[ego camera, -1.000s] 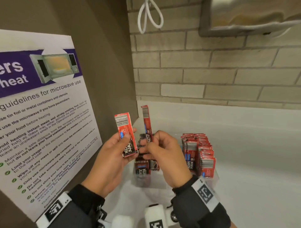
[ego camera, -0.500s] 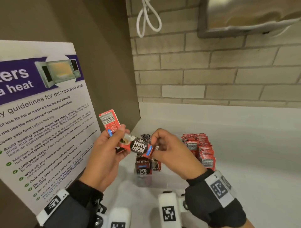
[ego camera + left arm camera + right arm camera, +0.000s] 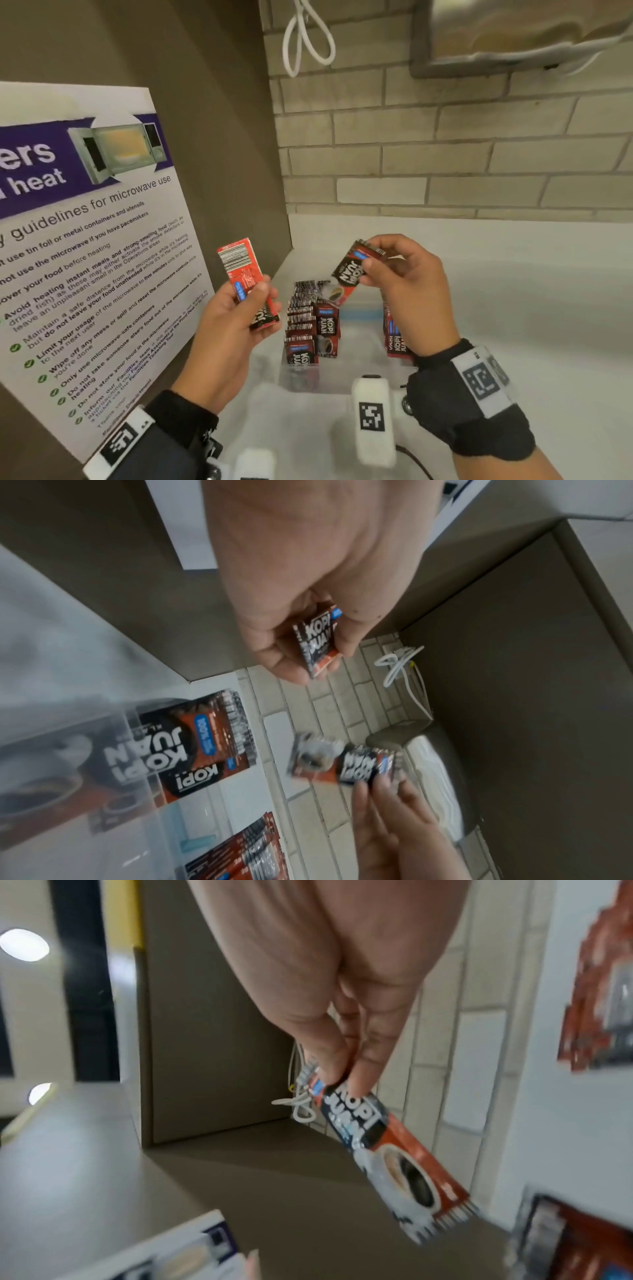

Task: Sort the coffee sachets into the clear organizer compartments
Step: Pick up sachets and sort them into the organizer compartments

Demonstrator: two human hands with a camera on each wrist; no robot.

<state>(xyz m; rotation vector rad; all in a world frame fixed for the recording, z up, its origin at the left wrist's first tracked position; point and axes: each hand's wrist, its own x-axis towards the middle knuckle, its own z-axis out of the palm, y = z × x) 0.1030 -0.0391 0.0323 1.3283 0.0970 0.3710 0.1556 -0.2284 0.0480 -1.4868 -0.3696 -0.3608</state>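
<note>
Pale brick wall (image 3: 445, 164), white counter (image 3: 513, 308), microwave poster (image 3: 85, 222).

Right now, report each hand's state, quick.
Left hand: holds a coffee sachet upright, barcode side showing.
Right hand: pinches another sachet by its top end above the clear organizer.

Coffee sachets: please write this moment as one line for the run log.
left hand: holds one sachet | right hand: pinches another sachet above organizer | organizer: partly filled
</note>
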